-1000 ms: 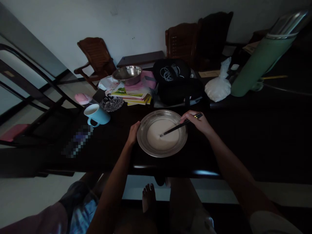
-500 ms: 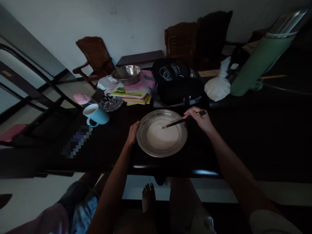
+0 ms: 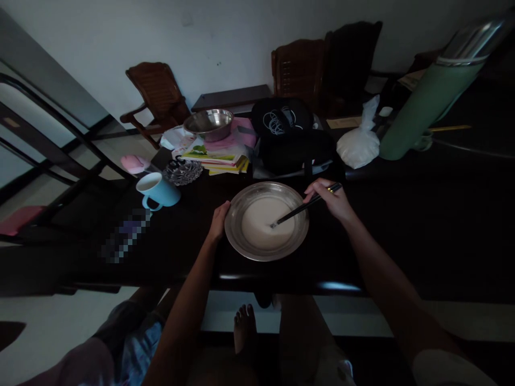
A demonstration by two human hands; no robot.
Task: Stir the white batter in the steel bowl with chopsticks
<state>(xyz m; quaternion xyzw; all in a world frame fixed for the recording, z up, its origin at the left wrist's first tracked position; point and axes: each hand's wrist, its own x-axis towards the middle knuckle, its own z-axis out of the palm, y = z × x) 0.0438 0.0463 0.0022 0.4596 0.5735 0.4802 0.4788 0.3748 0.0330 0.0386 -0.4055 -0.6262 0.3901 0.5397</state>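
A wide metal bowl (image 3: 237, 236) rests on the dark table, with a pale, creamy liquid (image 3: 261, 230) in it. My left hand (image 3: 219, 221) grips the bowl's left rim, its fingers partly hidden behind the edge. Black chopsticks (image 3: 300, 208) with gold bands are held in my right hand (image 3: 328, 197), above the bowl's right side. Their tips dip into the liquid near the middle. Whether one or two sticks are held is hard to make out in the dim light.
Left of the bowl are a light blue mug (image 3: 163, 192) and a blurred-out phone-like object. Behind stand books (image 3: 219, 160) under a smaller metal bowl (image 3: 209, 124), a black bag (image 3: 295, 147), a tied bag of white powder (image 3: 358, 147) and a green thermos (image 3: 430, 110). Another person's legs (image 3: 124, 332) show lower left.
The chopstick tips have moved slightly toward me and to the right through the liquid, and the sticks slope more steeply. My left hand stays on the rim.
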